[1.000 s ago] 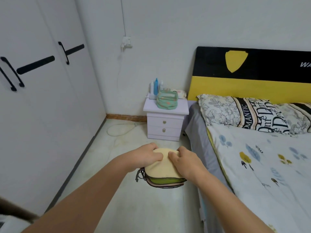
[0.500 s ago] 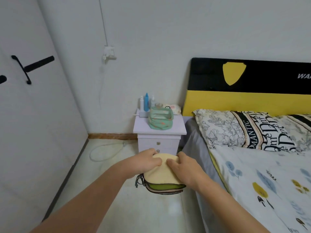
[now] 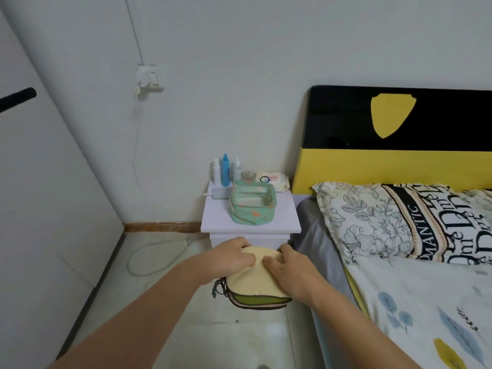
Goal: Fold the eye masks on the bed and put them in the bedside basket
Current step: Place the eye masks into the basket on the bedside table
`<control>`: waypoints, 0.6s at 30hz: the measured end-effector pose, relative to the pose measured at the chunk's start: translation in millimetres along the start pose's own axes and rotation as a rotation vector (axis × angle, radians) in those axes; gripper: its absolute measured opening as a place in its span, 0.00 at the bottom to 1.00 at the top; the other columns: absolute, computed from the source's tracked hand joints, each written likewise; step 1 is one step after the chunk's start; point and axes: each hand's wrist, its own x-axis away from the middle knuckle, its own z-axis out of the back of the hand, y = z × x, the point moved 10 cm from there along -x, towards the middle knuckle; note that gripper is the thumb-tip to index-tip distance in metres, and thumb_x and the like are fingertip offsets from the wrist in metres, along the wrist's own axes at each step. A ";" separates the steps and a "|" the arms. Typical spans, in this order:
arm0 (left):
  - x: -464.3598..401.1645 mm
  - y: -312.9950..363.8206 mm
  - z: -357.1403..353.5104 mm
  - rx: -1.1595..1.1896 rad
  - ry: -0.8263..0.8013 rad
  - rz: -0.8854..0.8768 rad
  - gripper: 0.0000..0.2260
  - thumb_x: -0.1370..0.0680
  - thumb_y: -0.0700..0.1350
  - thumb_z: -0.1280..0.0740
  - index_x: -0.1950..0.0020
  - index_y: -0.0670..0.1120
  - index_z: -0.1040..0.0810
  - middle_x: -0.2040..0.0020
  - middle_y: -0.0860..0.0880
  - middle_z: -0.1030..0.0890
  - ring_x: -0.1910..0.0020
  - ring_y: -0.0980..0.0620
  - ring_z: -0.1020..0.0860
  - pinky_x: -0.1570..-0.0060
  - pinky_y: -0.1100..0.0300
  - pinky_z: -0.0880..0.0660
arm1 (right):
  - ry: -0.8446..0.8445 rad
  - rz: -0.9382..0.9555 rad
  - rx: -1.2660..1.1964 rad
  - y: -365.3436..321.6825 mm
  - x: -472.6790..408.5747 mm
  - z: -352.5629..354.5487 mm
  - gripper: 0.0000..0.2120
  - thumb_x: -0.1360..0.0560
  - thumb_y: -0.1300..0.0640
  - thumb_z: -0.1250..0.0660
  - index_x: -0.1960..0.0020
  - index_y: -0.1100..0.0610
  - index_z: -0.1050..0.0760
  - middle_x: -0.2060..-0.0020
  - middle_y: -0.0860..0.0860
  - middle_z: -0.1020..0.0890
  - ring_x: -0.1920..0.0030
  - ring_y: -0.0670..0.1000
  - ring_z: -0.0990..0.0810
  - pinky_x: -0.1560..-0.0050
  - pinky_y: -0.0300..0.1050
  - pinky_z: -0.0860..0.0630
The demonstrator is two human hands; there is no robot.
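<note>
I hold a stack of folded eye masks in the air in front of the nightstand; the top one is pale yellow, with green and pink layers and a dark strap below. My left hand grips the stack's left side and my right hand grips its right side, fingers on top. The bedside basket, a soft green fabric bin with an open top, stands on the white nightstand beyond the stack. The bed lies to my right.
Bottles and a wipes pack stand behind the basket on the nightstand. A patterned pillow rests against the black and yellow headboard. A white cable loops on the floor at left, beside the wardrobe.
I have moved closer to the nightstand with the stack held in both hands. The basket now appears larger and nearer, just beyond the stack.
</note>
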 end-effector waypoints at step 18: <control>-209.8 55.0 60.1 0.046 -0.041 0.043 0.18 0.28 0.44 0.40 0.37 0.48 0.30 0.49 0.49 0.27 0.48 0.49 0.27 0.53 0.59 0.31 | -0.085 -0.012 0.062 0.7 -227.6 65.0 0.11 0.25 0.46 0.42 0.52 0.53 0.35 0.56 0.52 0.26 0.56 0.55 0.28 0.57 0.45 0.34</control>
